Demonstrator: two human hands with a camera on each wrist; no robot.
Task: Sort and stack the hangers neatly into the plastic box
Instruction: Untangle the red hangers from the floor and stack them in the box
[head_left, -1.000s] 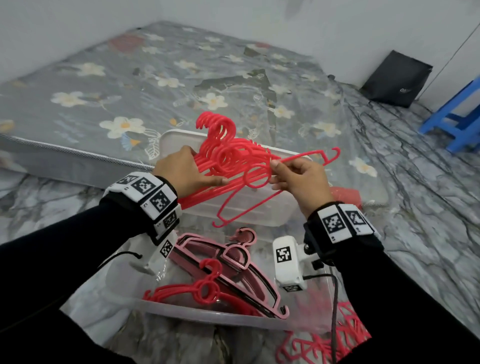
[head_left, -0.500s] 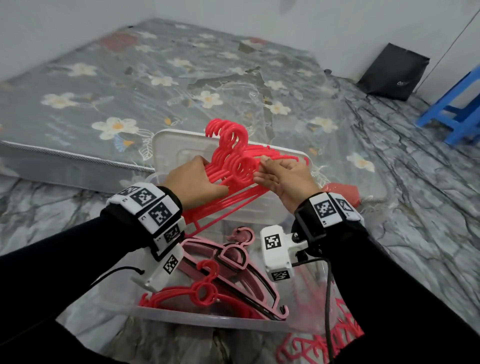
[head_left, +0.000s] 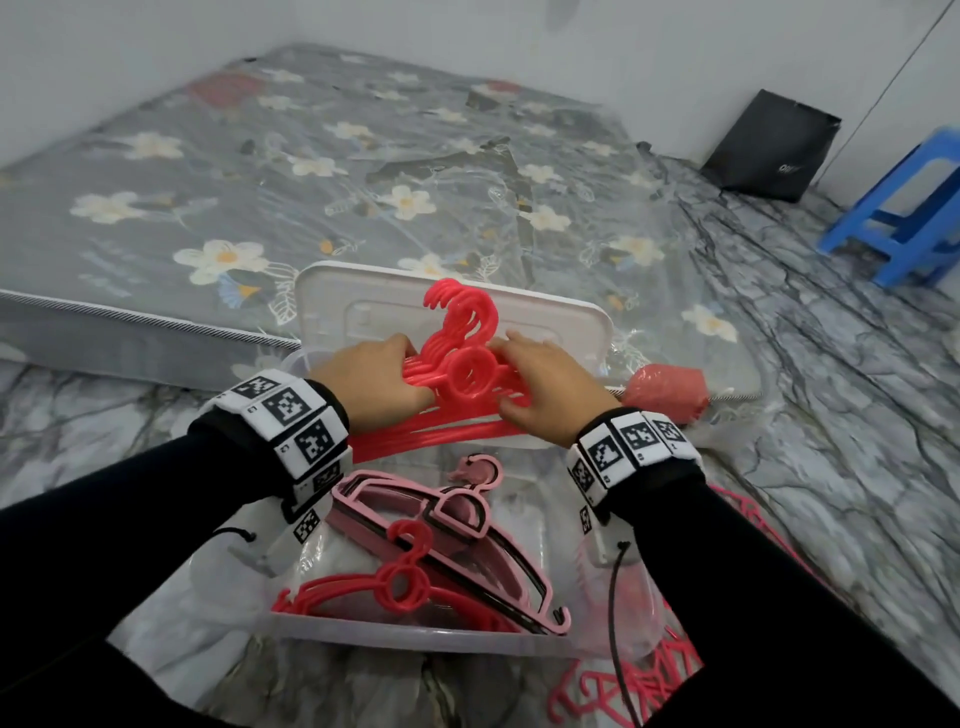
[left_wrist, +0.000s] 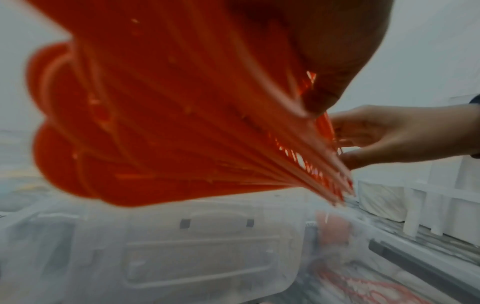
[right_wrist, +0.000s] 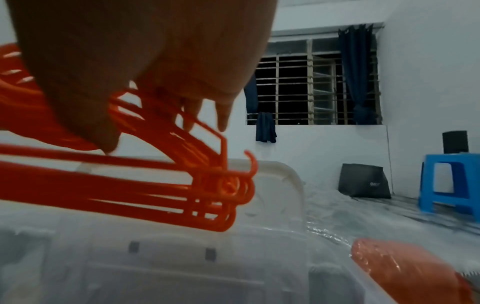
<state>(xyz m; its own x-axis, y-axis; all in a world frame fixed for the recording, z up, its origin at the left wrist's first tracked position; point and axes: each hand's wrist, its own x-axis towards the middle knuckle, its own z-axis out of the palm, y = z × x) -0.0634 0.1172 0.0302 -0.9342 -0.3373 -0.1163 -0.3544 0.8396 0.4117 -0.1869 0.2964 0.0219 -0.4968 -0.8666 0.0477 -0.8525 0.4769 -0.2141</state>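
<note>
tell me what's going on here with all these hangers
A person is squaring up a bundle of red plastic hangers, the left hand gripping one side and the right hand the other, above a clear plastic box. A pink hanger with dark trim and another red hanger already lie inside. More red hangers wait on the floor.

the red hangers (head_left: 462, 371) hide the fingertips of the left hand (head_left: 371, 382) and right hand (head_left: 545, 387). up close the bunch (left_wrist: 168, 115) is one red blur. the box (head_left: 415, 631) wall is cloudy. more hangers (head_left: 623, 691) on the floor run off the bottom edge, half behind a sleeve.
</note>
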